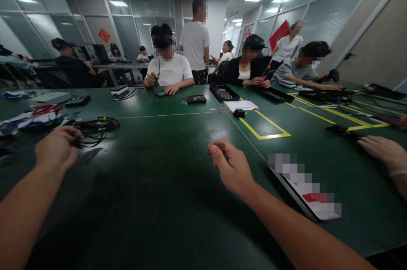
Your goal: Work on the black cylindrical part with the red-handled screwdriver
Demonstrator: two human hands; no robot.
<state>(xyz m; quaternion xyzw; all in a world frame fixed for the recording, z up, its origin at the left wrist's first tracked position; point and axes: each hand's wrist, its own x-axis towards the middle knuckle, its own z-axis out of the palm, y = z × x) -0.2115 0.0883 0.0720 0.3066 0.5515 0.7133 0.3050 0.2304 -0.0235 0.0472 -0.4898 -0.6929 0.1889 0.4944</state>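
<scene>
head view: both bare hands are above a green table (143, 206), well apart from each other. the left hand (57, 149) has its fingers curled together around a small dark piece (75, 140), mostly hidden by the grip, so what it is i cannot tell. just beyond that hand lies a loose coil of black cables (98, 129), with a red item (47, 109) farther off to the left. the right hand (235, 166) has thumb and fingers pinched on a thin screwdriver (202, 156); its reddish handle sits in the fingertips, and its shaft points left and slightly down, clear of the left hand's piece. to the right of that hand rests a long white item (324, 212) with a red patch, partly pixelated. beyond the right hand, a small black block (239, 113) is near a white paper (246, 105) and a yellow-taped rectangle (274, 136). at the right edge, a co-worker's hand (383, 149) reaches to a dark object (345, 132). across the table, a person in a white shirt (173, 68) works over a green board (161, 93).
</scene>
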